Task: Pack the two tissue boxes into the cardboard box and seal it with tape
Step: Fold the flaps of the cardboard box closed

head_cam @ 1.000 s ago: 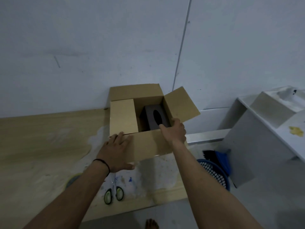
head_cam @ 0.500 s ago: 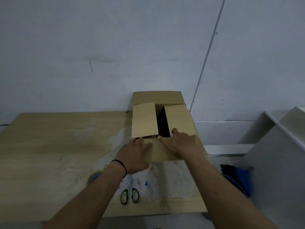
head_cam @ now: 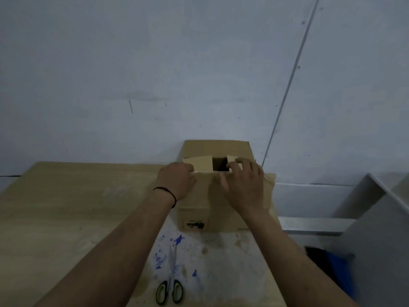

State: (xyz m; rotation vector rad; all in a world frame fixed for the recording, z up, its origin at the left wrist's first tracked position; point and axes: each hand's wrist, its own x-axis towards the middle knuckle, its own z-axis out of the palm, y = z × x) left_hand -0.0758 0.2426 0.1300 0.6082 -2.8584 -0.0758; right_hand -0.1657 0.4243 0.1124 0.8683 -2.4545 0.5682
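A bare stretch of desk (head_cam: pixel 66 207) lies leftward. The left hand (head_cam: pixel 176 185) curls over the near flap's top edge of the cardboard box (head_cam: pixel 218 204), which stands against the wall at the desk's right end. The right hand (head_cam: pixel 245 185) rests spread on the flaps, fingers relaxed, beside a dark gap. Scissors (head_cam: pixel 170 282) lie near the front edge.

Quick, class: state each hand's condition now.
Left hand: grips the near flap's edge on the cardboard box.
Right hand: open, fingers pressing the flaps down.
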